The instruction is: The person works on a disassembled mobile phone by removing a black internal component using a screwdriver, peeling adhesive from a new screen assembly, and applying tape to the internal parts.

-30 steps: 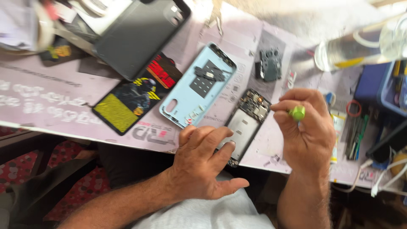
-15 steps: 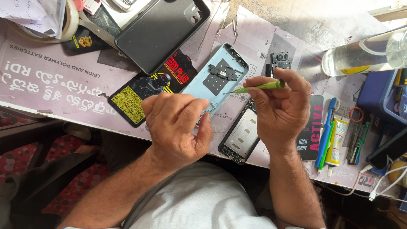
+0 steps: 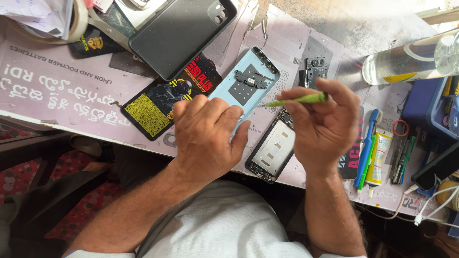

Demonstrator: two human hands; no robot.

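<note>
right hand (image 3: pixel 325 129): now pinching the green screwdriver (image 3: pixel 297 100) level, tip aiming 9 o'clock, no longer upright.
left hand (image 3: pixel 208 138): fingers loose, gripping nothing, lifting off the opened phone (image 3: pixel 272 153) toward the light-blue back cover (image 3: pixel 241 88) at 12 o'clock.
black case (image 3: pixel 184 31): lying at 11 o'clock.

head view, steeply downward, close over workbench (image 3: pixel 57 91)

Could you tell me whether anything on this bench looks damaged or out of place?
Nothing looks spilled. A phone lies opened with its light blue back cover beside it; the right hand holds a green tool.
</note>
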